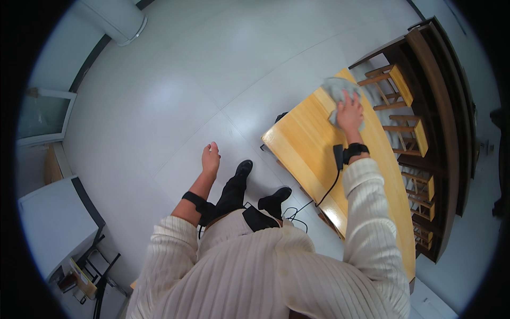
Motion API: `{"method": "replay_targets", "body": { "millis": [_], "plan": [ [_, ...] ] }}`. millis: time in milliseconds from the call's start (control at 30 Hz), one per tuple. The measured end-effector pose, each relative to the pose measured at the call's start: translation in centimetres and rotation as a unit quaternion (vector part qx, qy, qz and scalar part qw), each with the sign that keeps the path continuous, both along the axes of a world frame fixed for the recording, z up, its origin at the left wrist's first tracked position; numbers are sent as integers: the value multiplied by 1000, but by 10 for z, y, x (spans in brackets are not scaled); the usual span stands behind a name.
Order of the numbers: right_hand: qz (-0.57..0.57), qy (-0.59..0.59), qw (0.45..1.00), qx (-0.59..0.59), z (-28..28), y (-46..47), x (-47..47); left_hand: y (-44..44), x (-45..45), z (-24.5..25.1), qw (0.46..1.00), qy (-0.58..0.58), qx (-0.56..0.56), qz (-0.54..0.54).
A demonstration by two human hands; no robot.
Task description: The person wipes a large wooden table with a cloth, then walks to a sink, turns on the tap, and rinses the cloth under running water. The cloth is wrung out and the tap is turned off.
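Observation:
My right hand (pixel 350 111) presses down on a crumpled grey cloth (pixel 338 84) near the far end of a wooden table (pixel 306 131). Its fingers are spread over the cloth, which is slightly blurred and shows on both sides of the hand. A black strap with a small device (pixel 338 157) is around my right wrist, and a black cable (pixel 330 190) runs from it over the table's near edge. My left hand (pixel 210 159) hangs over the floor, away from the table. Its fingers are loosely bent and nothing shows in them.
Several wooden stools (pixel 420 137) stand along the table's far side, before a dark brown wooden cabinet (pixel 432 119). My shoes (pixel 244 169) are on the pale tiled floor (pixel 191 91), beside loose cable. A white cabinet (pixel 59 215) and an open framed panel (pixel 46 115) are at left.

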State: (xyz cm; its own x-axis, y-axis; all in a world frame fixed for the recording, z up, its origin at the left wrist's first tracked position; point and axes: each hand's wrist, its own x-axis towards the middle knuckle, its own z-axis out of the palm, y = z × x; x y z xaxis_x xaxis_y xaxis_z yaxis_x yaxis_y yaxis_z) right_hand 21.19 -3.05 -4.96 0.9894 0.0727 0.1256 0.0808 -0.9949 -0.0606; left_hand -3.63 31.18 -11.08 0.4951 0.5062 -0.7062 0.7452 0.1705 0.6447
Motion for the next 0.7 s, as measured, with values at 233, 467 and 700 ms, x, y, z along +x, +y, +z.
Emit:
{"method": "replay_targets", "body": {
  "millis": [233,467,700],
  "plan": [
    [-122,37,989,-80,0,-12,-60,-85,53,61,873,-256,303,-285],
    [97,-5,995,28,-1,6,-234,-206,91,86,685,-400,317,-520],
    [-291,-45,955,18,-10,-188,-333,-214,93,77,631,-309,430,-567]
  ]
}}
